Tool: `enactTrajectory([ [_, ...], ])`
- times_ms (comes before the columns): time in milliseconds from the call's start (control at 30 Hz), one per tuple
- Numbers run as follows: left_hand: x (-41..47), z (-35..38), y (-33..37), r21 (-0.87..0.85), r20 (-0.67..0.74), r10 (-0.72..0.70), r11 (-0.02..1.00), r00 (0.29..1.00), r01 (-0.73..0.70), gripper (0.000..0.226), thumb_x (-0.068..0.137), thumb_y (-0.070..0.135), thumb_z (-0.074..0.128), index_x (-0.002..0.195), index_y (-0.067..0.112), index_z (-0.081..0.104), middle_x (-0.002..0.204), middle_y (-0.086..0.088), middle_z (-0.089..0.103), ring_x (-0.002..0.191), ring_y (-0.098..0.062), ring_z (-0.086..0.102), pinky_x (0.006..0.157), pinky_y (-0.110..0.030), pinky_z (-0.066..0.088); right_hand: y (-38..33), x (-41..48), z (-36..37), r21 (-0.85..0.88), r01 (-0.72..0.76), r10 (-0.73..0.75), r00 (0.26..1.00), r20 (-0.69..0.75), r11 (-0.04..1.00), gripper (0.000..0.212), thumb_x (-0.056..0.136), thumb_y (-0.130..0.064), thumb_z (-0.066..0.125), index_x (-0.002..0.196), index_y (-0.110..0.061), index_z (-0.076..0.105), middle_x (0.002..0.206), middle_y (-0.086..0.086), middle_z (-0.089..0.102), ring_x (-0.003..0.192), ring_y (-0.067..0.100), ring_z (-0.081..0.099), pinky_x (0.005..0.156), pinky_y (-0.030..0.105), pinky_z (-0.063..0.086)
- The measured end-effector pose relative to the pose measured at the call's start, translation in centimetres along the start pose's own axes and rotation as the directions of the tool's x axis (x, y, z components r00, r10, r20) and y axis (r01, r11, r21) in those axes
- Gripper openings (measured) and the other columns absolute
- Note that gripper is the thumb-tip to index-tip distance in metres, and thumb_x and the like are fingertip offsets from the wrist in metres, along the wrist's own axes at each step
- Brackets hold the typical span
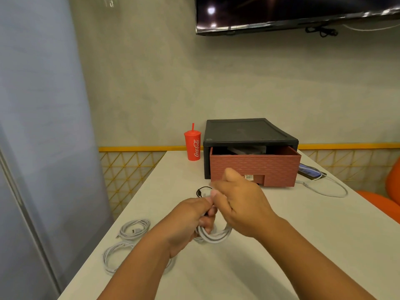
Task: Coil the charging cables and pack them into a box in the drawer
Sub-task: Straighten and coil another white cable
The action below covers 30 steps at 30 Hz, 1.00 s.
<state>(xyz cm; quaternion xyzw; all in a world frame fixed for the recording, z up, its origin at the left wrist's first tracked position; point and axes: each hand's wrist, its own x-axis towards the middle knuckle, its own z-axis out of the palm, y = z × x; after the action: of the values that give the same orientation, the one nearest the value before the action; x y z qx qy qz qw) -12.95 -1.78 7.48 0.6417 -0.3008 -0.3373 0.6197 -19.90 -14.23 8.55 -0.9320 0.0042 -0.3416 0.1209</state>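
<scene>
A white charging cable [213, 236] hangs in loops between my hands above the table. My left hand [190, 221] grips the bundle of loops. My right hand [240, 204] pinches the cable's upper part, with the thumb raised. Two other white cables lie coiled at the left: one [135, 229] nearer the middle, another [114, 256] by the table's edge. A thin black cable [202, 190] lies just beyond my hands. The reddish-brown drawer [255, 167] stands partly pulled out of its black cabinet [249, 132], and a dark box [246, 150] shows inside.
A red Coca-Cola cup [193, 146] with a straw stands left of the cabinet. Right of the drawer lies a phone [309, 171] with a white cable [324, 189] plugged in. Orange seats [385, 202] stand at the right. A yellow grid railing [129, 167] runs behind the white table [270, 245].
</scene>
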Motion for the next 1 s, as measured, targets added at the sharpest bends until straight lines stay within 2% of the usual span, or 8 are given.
enactTrajectory([
  [133, -0.2, -0.7, 0.4, 0.045, -0.036, -0.003, 0.999, 0.999, 0.005, 0.038, 0.099, 0.022, 0.035, 0.064, 0.013, 0.048, 0.045, 0.006, 0.034, 0.045, -0.008, 0.037, 0.063, -0.028, 0.030, 0.2, 0.2, -1.3, -0.066, 0.073, -0.055, 0.970, 0.239, 0.995, 0.062, 0.075, -0.064, 0.026, 0.101, -0.022, 0.064, 0.084, -0.005, 0.044, 0.072, 0.010, 0.047, 0.055, 0.021, 0.036],
  [233, -0.4, -0.9, 0.5, 0.159, -0.038, 0.026, 0.987, 0.999, -0.020, 0.037, 0.100, 0.026, 0.034, 0.069, 0.013, 0.051, 0.047, 0.007, 0.039, 0.048, -0.008, 0.040, 0.060, -0.025, 0.031, 0.0, 0.6, -2.0, -0.158, 0.107, -0.041, 0.926, 0.375, 0.982, 0.036, 0.082, -0.050, 0.049, 0.098, -0.021, 0.061, 0.086, -0.005, 0.043, 0.074, 0.012, 0.048, 0.057, 0.023, 0.038],
  [333, -0.2, -1.0, 0.5, 0.361, -0.080, 0.117, 0.929, 0.990, -0.081, 0.037, 0.100, 0.028, 0.035, 0.071, 0.017, 0.056, 0.051, 0.011, 0.043, 0.051, -0.006, 0.035, 0.056, -0.020, 0.029, -0.2, 0.6, -1.9, -0.215, 0.095, 0.002, 0.912, 0.410, 0.972, 0.024, 0.087, -0.035, 0.049, 0.091, -0.014, 0.060, 0.083, -0.002, 0.039, 0.072, 0.015, 0.043, 0.052, 0.021, 0.029],
  [433, -0.1, -0.9, 0.3, 0.460, -0.151, 0.211, 0.880, 0.966, -0.121, 0.031, 0.099, 0.030, 0.036, 0.077, 0.017, 0.053, 0.058, 0.010, 0.044, 0.048, -0.001, 0.036, 0.048, -0.013, 0.030, -0.1, 0.6, -1.5, -0.002, -0.104, 0.094, 0.890, 0.446, 0.995, 0.023, 0.088, -0.027, 0.052, 0.084, -0.007, 0.062, 0.086, 0.004, 0.045, 0.071, 0.015, 0.044, 0.058, 0.029, 0.037],
  [533, 0.0, -0.5, -0.1, 0.495, -0.177, 0.309, 0.849, 0.935, -0.187, 0.021, 0.099, 0.029, 0.035, 0.086, 0.021, 0.049, 0.066, 0.007, 0.047, 0.057, -0.005, 0.039, 0.057, -0.020, 0.033, 0.1, 0.6, -1.3, 0.246, -0.311, 0.134, 0.827, 0.547, 0.918, 0.017, 0.087, -0.012, 0.054, 0.091, 0.002, 0.063, 0.084, 0.005, 0.047, 0.070, 0.014, 0.046, 0.063, 0.029, 0.040],
  [633, 0.2, 0.1, -0.6, 0.561, -0.165, 0.394, 0.791, 0.904, -0.243, 0.022, 0.099, 0.028, 0.036, 0.082, 0.020, 0.047, 0.064, 0.007, 0.044, 0.056, -0.006, 0.037, 0.055, -0.021, 0.032, 0.3, 0.3, -1.1, 0.410, -0.451, 0.154, 0.799, 0.581, 0.792, 0.022, 0.083, 0.001, 0.052, 0.100, -0.011, 0.057, 0.083, 0.003, 0.050, 0.067, 0.009, 0.046, 0.058, 0.019, 0.037],
  [800, 1.0, 0.0, -1.0, 0.581, -0.169, 0.426, 0.771, 0.889, -0.259, 0.027, 0.098, 0.027, 0.041, 0.082, 0.008, 0.051, 0.063, 0.005, 0.045, 0.057, -0.008, 0.039, 0.056, -0.025, 0.032, 0.9, 0.0, 0.2, 0.620, -0.600, 0.181, 0.776, 0.604, 0.506, 0.050, 0.079, 0.016, 0.045, 0.115, -0.019, 0.045, 0.087, 0.010, 0.048, 0.070, 0.013, 0.048, 0.064, 0.025, 0.042],
  [1000, 1.0, -0.4, -1.3, 0.401, -0.115, 0.390, 0.860, 0.913, -0.317, 0.018, 0.097, 0.024, 0.041, 0.092, 0.025, 0.059, 0.063, 0.007, 0.048, 0.052, 0.004, 0.043, 0.054, -0.008, 0.036, 0.9, -0.6, 0.8, 0.761, -0.640, 0.237, 0.727, 0.644, -0.106, 0.051, 0.074, 0.021, 0.033, 0.109, -0.007, 0.057, 0.066, 0.011, 0.051, 0.049, 0.016, 0.054, 0.046, 0.023, 0.046],
])
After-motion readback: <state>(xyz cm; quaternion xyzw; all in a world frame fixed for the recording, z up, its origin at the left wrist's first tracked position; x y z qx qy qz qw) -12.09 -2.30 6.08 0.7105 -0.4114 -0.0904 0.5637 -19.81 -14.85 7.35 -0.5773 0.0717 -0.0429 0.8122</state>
